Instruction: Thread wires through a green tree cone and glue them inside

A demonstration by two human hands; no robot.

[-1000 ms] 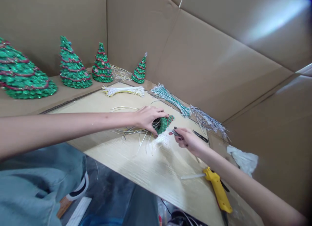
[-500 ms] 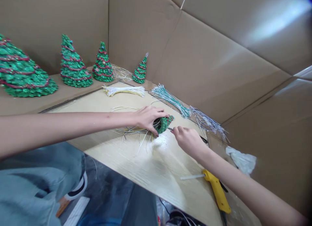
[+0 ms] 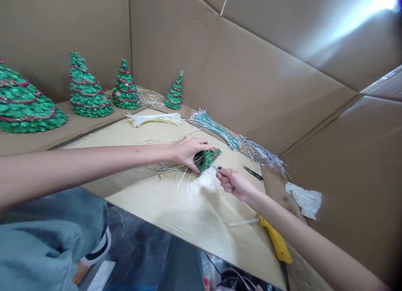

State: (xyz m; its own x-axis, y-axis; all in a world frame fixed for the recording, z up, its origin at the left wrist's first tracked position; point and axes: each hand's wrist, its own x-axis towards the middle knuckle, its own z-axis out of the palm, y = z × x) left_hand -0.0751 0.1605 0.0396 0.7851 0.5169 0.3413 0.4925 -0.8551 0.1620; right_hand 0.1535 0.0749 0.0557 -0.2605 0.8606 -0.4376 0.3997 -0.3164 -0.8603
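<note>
My left hand (image 3: 189, 152) is wrapped round the base of a small green Christmas tree ornament (image 3: 210, 159) with red garlands. It lies on its side above the table, hollow base towards the left and tip to the right. Thin pale wires (image 3: 171, 167) trail out of the hollow base onto the tabletop. Just right of the tree, my right hand (image 3: 233, 183) is closed round a small tool with a dark handle and a thin metal tip (image 3: 216, 168); its exact kind is hard to make out. The tip points at the tree, with a slight gap between them.
Larger decorated trees (image 3: 89, 92) stand along the back left. Bundles of white-yellow wires (image 3: 153, 119), green wires (image 3: 215, 127) and clear-tipped wires (image 3: 264, 152) lie behind my hands. Slim black snips (image 3: 253, 172), a yellow glue gun (image 3: 276, 240) and white tissue (image 3: 304, 199) lie at the right.
My right hand has drawn back a little from the tree and turned, showing more of the fingers and tool. The black snips are now uncovered. My left hand keeps its hold; the view has shifted slightly.
</note>
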